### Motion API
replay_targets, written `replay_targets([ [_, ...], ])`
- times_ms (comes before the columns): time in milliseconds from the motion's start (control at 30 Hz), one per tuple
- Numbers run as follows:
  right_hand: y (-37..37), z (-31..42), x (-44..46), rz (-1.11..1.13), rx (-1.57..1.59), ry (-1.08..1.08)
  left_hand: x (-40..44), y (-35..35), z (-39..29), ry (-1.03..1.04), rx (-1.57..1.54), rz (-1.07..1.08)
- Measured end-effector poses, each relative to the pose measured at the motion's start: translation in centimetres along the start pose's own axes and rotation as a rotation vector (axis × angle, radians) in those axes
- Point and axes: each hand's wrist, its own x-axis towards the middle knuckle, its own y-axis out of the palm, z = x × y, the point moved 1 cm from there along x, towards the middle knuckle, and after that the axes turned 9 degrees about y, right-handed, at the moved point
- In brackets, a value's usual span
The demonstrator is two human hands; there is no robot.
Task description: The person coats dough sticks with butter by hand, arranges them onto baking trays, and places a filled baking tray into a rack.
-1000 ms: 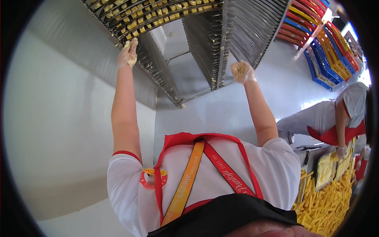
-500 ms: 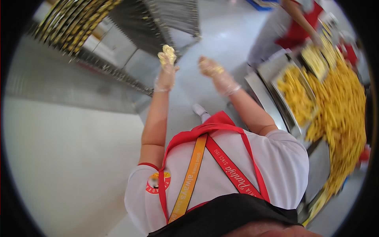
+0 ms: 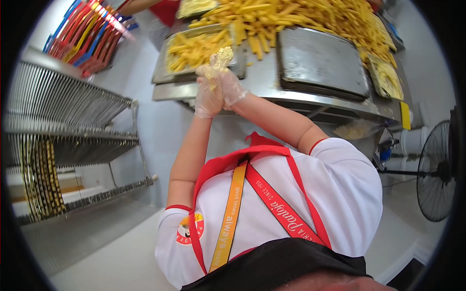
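Observation:
Both hands wear clear plastic gloves and are pressed together in front of the table edge. My left hand (image 3: 208,98) points upward, its fingers largely hidden by my right hand and a pale yellow, sticky mass (image 3: 224,56). Closed against its side is my right hand (image 3: 232,87); what lies between the palms is hidden. Just beyond them a metal tray (image 3: 236,38) holds yellow sticks (image 3: 194,51).
A loose heap of yellow sticks (image 3: 310,14) covers the metal table (image 3: 259,80), beside stacked dark trays (image 3: 323,63). At left stand a rack (image 3: 73,131) and colored crates (image 3: 87,36). A black fan (image 3: 439,169) is at right. Another person's arm (image 3: 138,5) shows at top left.
The view has turned from the rack toward the table. My hands, apart before, have come together. The rack is now at left, and the tray of sticks lies ahead.

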Motion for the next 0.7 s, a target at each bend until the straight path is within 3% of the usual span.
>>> replay_targets([
  [33,-1.3,1.9,-1.8,-0.114,-0.058,-0.065,1.6,2.8,-0.4,0.093,0.118,0.062],
  [133,-12.4,12.2,-4.7,0.047,-0.124,-0.056,6.2,15.3,-1.6,0.326,0.338,0.219],
  [200,-17.6,19.7,-7.8,0.051,-0.208,-0.338,8.6,23.8,-3.5,0.349,0.381,0.409],
  [267,-22.4,27.2,-13.3,-0.429,-0.122,-0.259,9.9,31.7,-6.5,0.258,0.406,0.742],
  [300,-25.0,30.7,-15.7,-0.602,-0.498,-0.453,10.7,35.4,-8.3,0.337,0.251,0.57],
  [333,-29.3,33.9,-18.3,-0.695,-0.665,-0.556,11.9,41.2,-10.3,0.401,0.098,0.41],
  [367,-33.6,37.1,-20.9,-0.814,-0.828,-0.653,12.6,43.6,-11.8,0.199,-0.153,0.415],
  [433,-29.1,41.1,-27.1,-0.758,0.034,-0.605,14.4,47.2,-15.8,0.207,-0.255,0.556],
  [467,-27.8,43.0,-29.5,-0.859,0.139,-0.58,15.4,48.6,-17.6,0.21,-0.304,0.622],
  [500,-29.2,44.3,-31.1,-0.902,0.139,-0.571,16.5,49.5,-17.9,0.002,-0.157,1.092],
  [600,-33.3,47.3,-35.9,-0.885,-0.077,-0.569,16.4,52.3,-16.2,0.104,-0.559,0.877],
  [633,-33.7,47.6,-36.8,-0.853,-0.188,-0.572,15.6,52.5,-13.2,0.004,-0.396,0.871],
  [667,-34.4,49.1,-37.3,-0.86,-0.269,-0.553,16.5,52.1,-11.8,0.05,-0.303,0.767],
  [700,-34.4,49.7,-37.2,-0.864,-0.353,-0.533,16.9,51.1,-10.2,0.019,-0.414,0.597],
])
